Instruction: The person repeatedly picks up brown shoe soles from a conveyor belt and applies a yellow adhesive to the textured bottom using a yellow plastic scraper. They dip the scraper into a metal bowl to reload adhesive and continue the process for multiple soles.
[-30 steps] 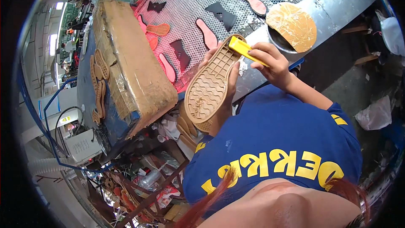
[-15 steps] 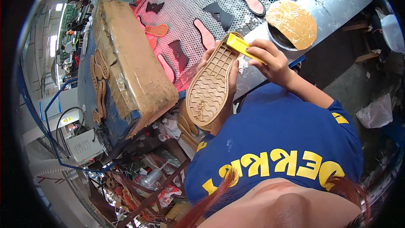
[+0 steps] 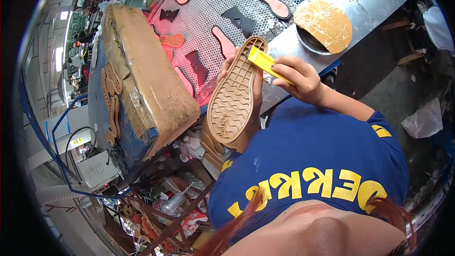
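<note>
A tan shoe sole stands tilted in front of me, its grid and wavy tread facing up. My left hand is closed round it from behind; the thumb lies along the right edge and fingertips show at the left edge. The palm is hidden. My right hand pinches a flat yellow-handled tool with a small dark tip. That tip is at the gridded upper part of the sole, near its far end; I cannot tell what kind of tool it is.
A perforated conveyor carries pink insoles and dark cut pieces. A round pan, partly covered by a tan disc, sits on the metal ledge. Left stands a taped cardboard box, with more soles beyond.
My right hand and the yellow-handled tool have shifted slightly left and down over the sole, away from its far rim. The left hand keeps its hold. The view has shifted slightly.
</note>
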`<state>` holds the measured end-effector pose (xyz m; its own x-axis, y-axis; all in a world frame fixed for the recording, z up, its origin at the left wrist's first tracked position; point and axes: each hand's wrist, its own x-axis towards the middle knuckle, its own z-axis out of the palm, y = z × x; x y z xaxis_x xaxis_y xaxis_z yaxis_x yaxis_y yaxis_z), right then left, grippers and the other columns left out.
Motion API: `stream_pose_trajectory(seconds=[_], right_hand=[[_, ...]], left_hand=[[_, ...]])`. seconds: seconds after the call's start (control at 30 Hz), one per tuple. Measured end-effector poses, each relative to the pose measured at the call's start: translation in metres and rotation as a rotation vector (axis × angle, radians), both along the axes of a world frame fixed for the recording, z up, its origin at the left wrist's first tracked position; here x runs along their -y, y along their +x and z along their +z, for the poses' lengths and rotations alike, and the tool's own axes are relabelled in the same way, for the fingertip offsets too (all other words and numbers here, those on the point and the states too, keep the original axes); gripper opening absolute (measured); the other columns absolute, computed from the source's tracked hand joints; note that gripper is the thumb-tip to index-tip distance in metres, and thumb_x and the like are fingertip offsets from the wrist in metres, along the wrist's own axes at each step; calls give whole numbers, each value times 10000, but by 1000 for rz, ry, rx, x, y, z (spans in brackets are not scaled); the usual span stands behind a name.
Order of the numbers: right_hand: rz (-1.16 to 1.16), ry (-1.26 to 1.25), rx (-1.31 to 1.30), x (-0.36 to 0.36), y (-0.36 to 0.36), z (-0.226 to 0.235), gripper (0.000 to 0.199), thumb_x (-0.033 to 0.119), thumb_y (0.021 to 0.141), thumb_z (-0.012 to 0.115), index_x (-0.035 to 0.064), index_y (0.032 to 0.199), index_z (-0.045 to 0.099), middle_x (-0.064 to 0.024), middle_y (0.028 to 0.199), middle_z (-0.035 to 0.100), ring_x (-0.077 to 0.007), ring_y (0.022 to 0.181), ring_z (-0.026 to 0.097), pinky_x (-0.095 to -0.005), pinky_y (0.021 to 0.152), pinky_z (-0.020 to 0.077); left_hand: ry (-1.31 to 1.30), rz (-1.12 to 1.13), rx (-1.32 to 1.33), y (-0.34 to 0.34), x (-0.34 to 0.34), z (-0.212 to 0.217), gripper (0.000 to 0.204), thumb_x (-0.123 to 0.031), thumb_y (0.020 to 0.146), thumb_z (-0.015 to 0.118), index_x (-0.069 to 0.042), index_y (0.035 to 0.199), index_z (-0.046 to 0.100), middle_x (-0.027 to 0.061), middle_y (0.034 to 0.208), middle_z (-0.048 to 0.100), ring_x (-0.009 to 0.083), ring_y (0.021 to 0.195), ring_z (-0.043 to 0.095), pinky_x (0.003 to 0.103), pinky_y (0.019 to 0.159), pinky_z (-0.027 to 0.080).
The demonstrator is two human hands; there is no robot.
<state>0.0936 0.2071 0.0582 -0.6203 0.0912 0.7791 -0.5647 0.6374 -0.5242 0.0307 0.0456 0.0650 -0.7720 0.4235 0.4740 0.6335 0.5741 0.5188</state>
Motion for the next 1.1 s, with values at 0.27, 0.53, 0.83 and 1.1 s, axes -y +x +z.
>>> stream_pose_trajectory(seconds=[0.27,0.53,0.83,1.1], right_hand=[[77,17,14,9,-7,3,310,212,817,733,4,1017,616,-127,980,608,-265,758,662,-328,596,561],[287,9,11,17,-1,12,345,271,842,708,-1,1034,619,-154,1004,616,-283,811,661,-341,631,559],[170,57,-20,19,-5,16,328,240,812,732,-13,985,615,-135,953,613,-266,731,665,-333,573,559],[309,61,-54,29,-4,26,372,262,790,745,-16,997,610,-136,944,608,-252,675,652,-325,544,542]], left_hand=[[985,-205,645,0,-11,-21,526,-85,823,712,0,1284,474,183,1258,563,276,1200,542,389,1020,443],[1207,-213,1110,-24,1,-48,596,-107,849,685,-71,1365,388,194,1353,467,287,1242,502,413,1039,441],[1235,-336,927,-17,-3,-54,679,-52,826,699,-95,1398,336,181,1402,415,276,1261,482,392,1040,453],[944,-478,545,-12,-21,-48,750,54,741,732,-109,1365,349,145,1321,462,274,1265,471,411,1075,399]])
